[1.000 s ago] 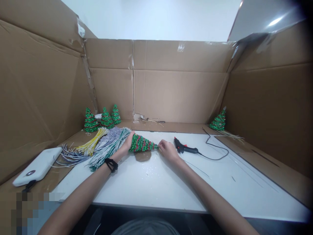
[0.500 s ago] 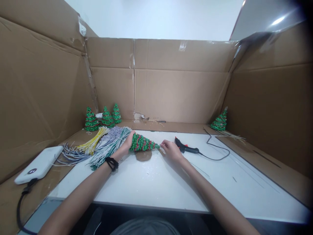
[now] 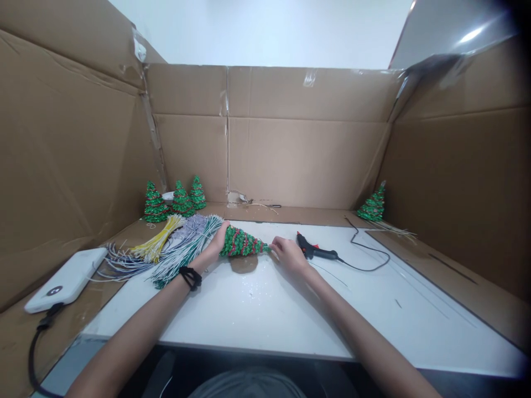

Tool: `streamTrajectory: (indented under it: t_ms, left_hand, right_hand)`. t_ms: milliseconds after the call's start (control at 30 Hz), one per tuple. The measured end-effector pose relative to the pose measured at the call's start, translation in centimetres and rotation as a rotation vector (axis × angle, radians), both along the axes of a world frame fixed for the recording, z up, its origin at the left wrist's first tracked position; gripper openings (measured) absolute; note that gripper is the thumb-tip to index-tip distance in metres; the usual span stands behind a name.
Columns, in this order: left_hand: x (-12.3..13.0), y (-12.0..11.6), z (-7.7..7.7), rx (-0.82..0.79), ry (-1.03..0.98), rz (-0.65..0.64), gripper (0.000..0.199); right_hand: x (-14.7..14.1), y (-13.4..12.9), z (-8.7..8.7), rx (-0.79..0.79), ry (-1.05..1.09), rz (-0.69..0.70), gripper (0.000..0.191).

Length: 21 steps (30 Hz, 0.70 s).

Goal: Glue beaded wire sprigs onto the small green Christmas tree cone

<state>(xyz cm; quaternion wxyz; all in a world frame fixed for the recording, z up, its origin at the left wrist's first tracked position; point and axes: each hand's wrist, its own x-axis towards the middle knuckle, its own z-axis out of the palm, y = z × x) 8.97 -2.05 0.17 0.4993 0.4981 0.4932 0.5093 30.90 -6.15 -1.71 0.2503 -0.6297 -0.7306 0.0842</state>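
Observation:
A small green Christmas tree (image 3: 243,241) with red garland lies on its side over the tabletop, tip pointing right. My left hand (image 3: 219,237) is closed around its base end. At the tip, my right hand (image 3: 287,253) is closed in a pinch, its fingertips touching or almost touching the point. From behind the right wrist a thin green wire (image 3: 332,272) trails over the table. It seems to run up to the pinching fingers, though the hand hides that stretch. Partly under the tree sits a brown round patch (image 3: 244,265).
A black glue gun (image 3: 317,250) with its cord lies right of my hand. Bundles of yellow (image 3: 160,243) and green-white strands (image 3: 186,257) lie left, near a white power bank (image 3: 66,279). More trees (image 3: 181,200) stand at the back left, one tree (image 3: 373,204) back right. Cardboard walls (image 3: 307,155) enclose the table.
The right hand has shifted slightly left at the tree's tip. The thin green wire's visible end has slid up and to the left. The left hand and tree are nearly unmoved.

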Motion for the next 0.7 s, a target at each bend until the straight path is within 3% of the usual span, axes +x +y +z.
streamTrajectory:
  t_ms: [133,300,533,700]
  left_hand:
    - [0.0,-0.1,0.1,-0.06,0.03,-0.037,0.036]
    - [-0.1,0.0,0.1,-0.06,0.064,0.026,0.036]
    - [0.3,-0.2,0.0,-0.054,-0.04,-0.029,0.034]
    - [0.3,-0.6,-0.5,-0.087,-0.064,-0.079,0.039]
  right_hand:
    - [-0.4,0.2,-0.1,0.014,-0.059,0.028,0.018]
    - [1.3,0.2,0.2,-0.039,-0.029,0.005,0.024]
    - [0.3,0.3,0.1,0.006,-0.061,0.042,0.018]
    - [2.5,0.8,-0.1,-0.027,-0.019,0.035,0.019]
